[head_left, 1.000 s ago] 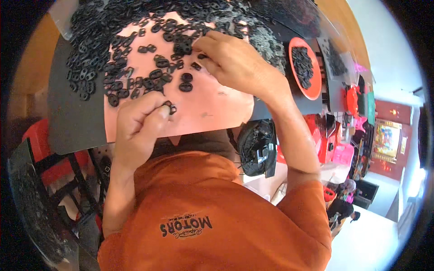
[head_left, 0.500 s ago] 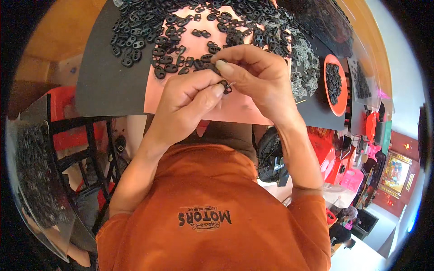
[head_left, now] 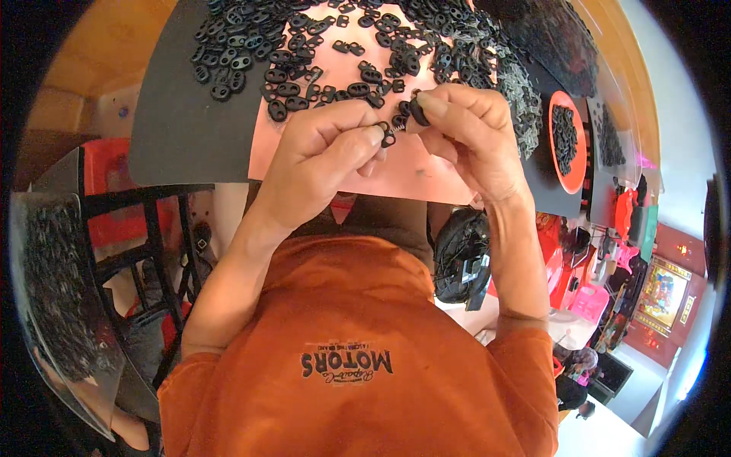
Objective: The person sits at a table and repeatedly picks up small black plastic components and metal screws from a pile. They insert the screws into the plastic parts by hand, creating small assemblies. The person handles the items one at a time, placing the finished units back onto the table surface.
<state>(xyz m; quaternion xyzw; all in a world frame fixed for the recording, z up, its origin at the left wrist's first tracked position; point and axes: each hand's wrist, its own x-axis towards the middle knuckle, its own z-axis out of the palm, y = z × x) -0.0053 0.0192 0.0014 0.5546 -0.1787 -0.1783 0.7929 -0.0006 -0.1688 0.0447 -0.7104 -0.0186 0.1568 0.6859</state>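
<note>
Between the thumb and fingers of my left hand point(head_left: 320, 160) is a small black cord lock plunger point(head_left: 387, 137), with a short metal spring point(head_left: 399, 128) sticking out of it to the right. A little to the right and higher, my right hand point(head_left: 468, 133) pinches an oval black cord lock body point(head_left: 419, 113). The two parts are apart from each other. Both hands hover over the near part of a pink sheet point(head_left: 430, 175). Beyond them lie several loose cord lock bodies point(head_left: 288, 89) and small plungers point(head_left: 348, 48).
A dark tabletop point(head_left: 190, 145) carries the sheet. Heaped cord lock bodies point(head_left: 228, 49) lie at the far left, with a pile of grey springs point(head_left: 525, 103) at the right. Beside it stands an orange dish point(head_left: 568, 184) of small black parts. A black chair frame point(head_left: 145, 194) is at the left.
My right hand has moved right, away from my left hand, with the cord lock body now showing in its pinch. My left hand has shifted slightly right, still gripping the plunger.
</note>
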